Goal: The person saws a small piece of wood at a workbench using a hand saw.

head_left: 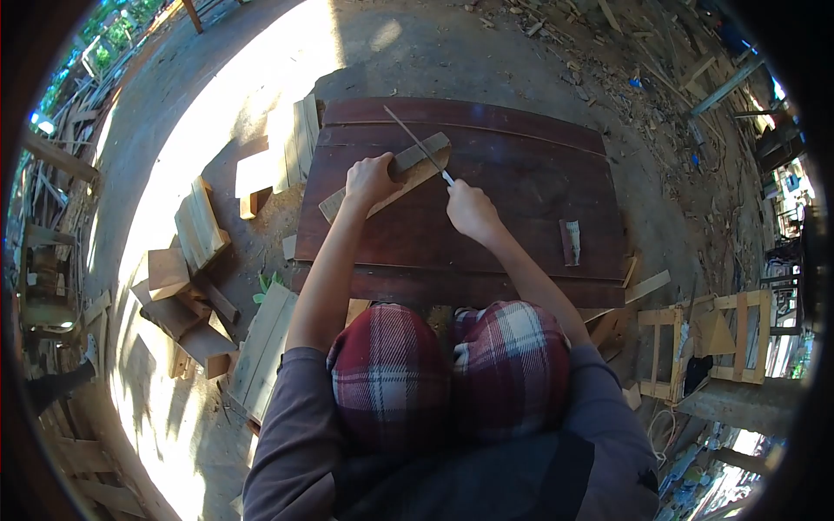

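Observation:
A wooden block (415, 180) lies slanted on a dark reddish-brown wooden panel (486, 217). My left hand (372, 180) is wrapped over the block near its middle. In my right hand (472, 210) is the handle of a long, thin metal tool (415, 139), perhaps a file or a blade; its exact kind is hard to tell. The tool crosses the block near its right end and points up and left. On the panel's right part rests a small piece of wood (570, 242) with a pale face.
Wood blocks (178, 295) are piled on the ground at the left, near some boards (266, 347). Wooden frames (705, 343) stand at the right. Wood scraps (556, 35) litter the ground at the upper right. My knees (391, 373) are close to the panel's near edge.

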A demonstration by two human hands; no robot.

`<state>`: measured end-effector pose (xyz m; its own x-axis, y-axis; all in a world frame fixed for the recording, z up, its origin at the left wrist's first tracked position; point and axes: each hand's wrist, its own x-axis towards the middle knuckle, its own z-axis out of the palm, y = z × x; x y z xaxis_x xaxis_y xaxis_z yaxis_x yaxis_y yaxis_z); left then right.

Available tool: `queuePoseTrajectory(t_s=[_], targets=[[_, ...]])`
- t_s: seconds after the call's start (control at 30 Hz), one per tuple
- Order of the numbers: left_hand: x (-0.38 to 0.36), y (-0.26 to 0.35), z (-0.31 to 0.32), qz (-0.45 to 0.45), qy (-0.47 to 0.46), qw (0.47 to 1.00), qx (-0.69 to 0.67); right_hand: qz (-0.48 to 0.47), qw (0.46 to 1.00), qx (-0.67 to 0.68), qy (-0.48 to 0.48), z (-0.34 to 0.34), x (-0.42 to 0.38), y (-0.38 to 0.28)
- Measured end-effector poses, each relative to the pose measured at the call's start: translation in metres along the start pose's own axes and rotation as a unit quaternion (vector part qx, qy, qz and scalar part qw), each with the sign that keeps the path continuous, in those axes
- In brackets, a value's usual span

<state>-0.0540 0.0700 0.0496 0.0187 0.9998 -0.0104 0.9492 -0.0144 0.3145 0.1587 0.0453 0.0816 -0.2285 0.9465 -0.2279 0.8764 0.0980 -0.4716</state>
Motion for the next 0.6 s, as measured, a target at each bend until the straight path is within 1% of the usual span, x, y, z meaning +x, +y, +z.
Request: queuePoseTrajectory(t_s=[0.13, 0.2, 0.37, 0.5, 0.6], targets=[[-0.004, 0.003, -0.002, 0.007, -0.002, 1.000, 0.004, 0.022, 1.000, 0.007, -0.005, -0.001, -0.044, 0.016], [-0.003, 0.003, -0.005, 0.007, 0.000, 1.000, 0.010, 0.023, 1.000, 0.013, -0.005, 0.000, -0.053, 0.020], [-0.004, 0.002, -0.002, 0.010, 0.006, 1.000, 0.011, 0.006, 1.000, 0.020, -0.003, -0.004, -0.030, 0.012], [-0.002, 0.004, -0.004, 0.006, -0.008, 1.000, 0.018, -0.017, 0.999, 0.022, 0.020, 0.012, 0.005, 0.006], [-0.002, 0.002, -0.001, 0.003, -0.006, 1.000, 0.015, -0.017, 0.999, 0.041, 0.010, 0.009, 0.011, 0.003]])
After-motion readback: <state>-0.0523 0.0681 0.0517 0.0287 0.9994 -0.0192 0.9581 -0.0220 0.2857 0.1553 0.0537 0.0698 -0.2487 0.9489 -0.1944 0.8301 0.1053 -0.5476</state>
